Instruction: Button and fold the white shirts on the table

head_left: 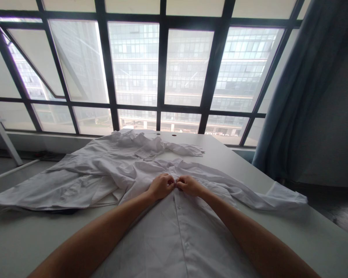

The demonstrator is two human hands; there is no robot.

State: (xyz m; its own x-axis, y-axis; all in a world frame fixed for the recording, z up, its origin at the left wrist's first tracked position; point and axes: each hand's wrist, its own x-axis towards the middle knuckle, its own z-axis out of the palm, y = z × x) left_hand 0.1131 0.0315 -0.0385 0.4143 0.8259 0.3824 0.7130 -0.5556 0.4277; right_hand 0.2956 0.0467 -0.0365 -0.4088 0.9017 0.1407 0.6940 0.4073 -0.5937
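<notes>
A white button-up shirt (150, 235) lies front up on the table, its collar (174, 163) away from me and one sleeve (272, 199) stretched to the right. Both hands meet at the upper part of its button placket (180, 227). My left hand (162, 185) is closed, pinching the fabric on the left of the front edge. Close beside it, my right hand (188, 185) pinches the placket from the right. Whatever lies between the fingertips, a button or only cloth, is too small to make out. Lower down the placket, small buttons show.
More white garments (104, 154) lie crumpled on the white table (301, 239), at the back and left. Beyond its far edge stand large dark-framed windows (188, 65). A blue-grey curtain (292, 85) hangs at the right. A white table leg (8, 143) shows at the far left.
</notes>
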